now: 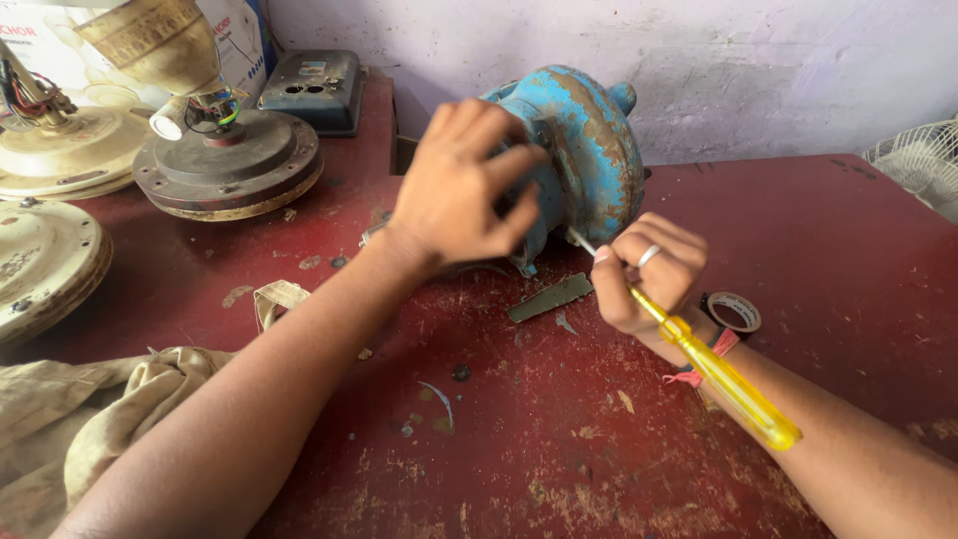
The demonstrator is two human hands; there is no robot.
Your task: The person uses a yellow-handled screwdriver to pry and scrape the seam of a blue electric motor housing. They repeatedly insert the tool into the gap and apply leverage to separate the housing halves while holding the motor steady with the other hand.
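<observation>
A rusty blue motor housing stands on a worn red table, near the back wall. My left hand grips its near left side, fingers wrapped over the casing. My right hand holds a screwdriver with a clear yellow handle; its thin metal shaft points up and left, with the tip at the housing's lower edge. The handle lies along my right forearm. A flat dark metal strip lies on the table just below the housing.
A roll of black tape sits right of my right hand. Ceiling fan motors and cream fan parts crowd the left. A dark metal box stands at the back. A beige cloth lies front left; a white fan guard at far right.
</observation>
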